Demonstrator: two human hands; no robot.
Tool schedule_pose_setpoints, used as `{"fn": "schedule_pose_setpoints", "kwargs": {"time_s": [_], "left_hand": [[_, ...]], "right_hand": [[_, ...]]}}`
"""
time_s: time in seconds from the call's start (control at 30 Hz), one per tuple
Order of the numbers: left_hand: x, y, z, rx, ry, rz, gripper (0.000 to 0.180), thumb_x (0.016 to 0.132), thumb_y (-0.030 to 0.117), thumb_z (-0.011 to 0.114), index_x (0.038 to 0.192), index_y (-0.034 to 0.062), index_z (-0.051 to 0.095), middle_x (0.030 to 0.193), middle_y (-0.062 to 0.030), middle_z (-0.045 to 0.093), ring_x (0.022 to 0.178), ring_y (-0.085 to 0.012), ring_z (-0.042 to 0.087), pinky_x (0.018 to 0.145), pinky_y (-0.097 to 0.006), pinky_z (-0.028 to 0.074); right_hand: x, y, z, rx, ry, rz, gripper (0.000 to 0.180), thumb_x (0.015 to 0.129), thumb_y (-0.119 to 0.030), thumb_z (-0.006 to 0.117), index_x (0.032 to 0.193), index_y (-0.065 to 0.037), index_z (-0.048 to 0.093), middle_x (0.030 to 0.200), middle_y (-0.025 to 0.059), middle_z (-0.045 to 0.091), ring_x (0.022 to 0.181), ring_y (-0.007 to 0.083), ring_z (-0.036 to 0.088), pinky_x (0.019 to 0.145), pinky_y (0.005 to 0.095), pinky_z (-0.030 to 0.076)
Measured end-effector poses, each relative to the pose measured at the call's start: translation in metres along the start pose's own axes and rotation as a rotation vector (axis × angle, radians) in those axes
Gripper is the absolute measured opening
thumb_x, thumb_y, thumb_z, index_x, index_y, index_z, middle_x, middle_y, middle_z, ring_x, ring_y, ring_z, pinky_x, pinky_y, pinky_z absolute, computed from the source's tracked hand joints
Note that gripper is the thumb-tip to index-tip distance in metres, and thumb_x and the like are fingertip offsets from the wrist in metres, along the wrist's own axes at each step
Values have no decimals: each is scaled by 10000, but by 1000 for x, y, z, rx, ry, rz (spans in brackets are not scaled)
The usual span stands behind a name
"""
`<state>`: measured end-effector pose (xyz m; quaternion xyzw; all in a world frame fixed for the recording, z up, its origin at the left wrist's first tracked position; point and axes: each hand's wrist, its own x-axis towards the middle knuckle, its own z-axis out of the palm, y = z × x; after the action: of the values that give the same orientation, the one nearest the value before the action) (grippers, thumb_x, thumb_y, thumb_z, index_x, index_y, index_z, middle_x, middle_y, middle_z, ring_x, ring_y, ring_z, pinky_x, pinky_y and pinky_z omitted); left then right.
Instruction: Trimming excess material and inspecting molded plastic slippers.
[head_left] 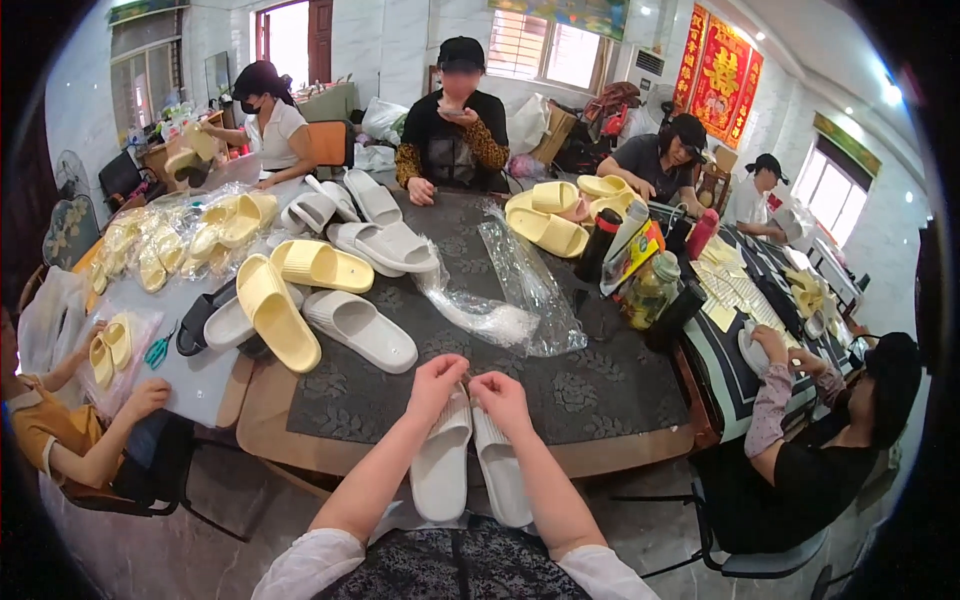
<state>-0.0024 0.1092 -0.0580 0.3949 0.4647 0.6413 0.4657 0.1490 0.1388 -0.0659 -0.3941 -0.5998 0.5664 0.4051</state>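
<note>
Two pale grey slide slippers (441, 475) lie side by side at the table's near edge, close to my body, their soles reaching toward me. Over the strap of the left slipper, my left hand (440, 388) is closed, fingertips pinched together. Beside it my right hand (502, 402) is also pinched, above the strap of the right slipper. Both sets of fingertips nearly meet between the straps. Whatever they pinch is too small or hidden to make out. Ahead and to the left lie loose grey slippers (362, 328) and yellow slippers (280, 312) in a heap.
Crumpled clear plastic bags (490, 318) lie mid-table on the dark patterned mat (600, 400). To the right stand a black bottle (597, 247) and a jar (650, 290). More yellow slippers (547, 232) sit at the back. Several people work around the tables; teal scissors (157, 350) lie left.
</note>
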Motion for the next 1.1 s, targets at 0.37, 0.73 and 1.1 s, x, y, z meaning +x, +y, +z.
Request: {"fn": "schedule_pose_setpoints", "kwargs": {"time_s": [0.37,0.73,1.1], "left_hand": [[-8,5,2,39,-30,10,226,894,151,628,1067,10,664,882,-8,647,779,-74,561,712,-227,461],[-8,2,0,4,-71,-3,219,886,169,646,1023,3,686,886,0,657,782,-68,545,717,-224,440],[-6,-2,-3,45,-58,-15,198,891,166,638,1011,20,694,887,15,654,782,-58,527,719,-225,429]], "right_hand": [[-6,-6,4,144,98,-83,114,857,-128,691,906,-25,693,761,-47,604,662,43,515,596,214,427],[-11,-11,3,31,71,-85,146,859,-126,688,962,-23,699,799,-26,637,716,44,534,658,210,437],[-10,-11,5,6,127,-95,136,846,-131,694,932,-26,701,760,-34,626,681,38,523,626,209,434]]}}
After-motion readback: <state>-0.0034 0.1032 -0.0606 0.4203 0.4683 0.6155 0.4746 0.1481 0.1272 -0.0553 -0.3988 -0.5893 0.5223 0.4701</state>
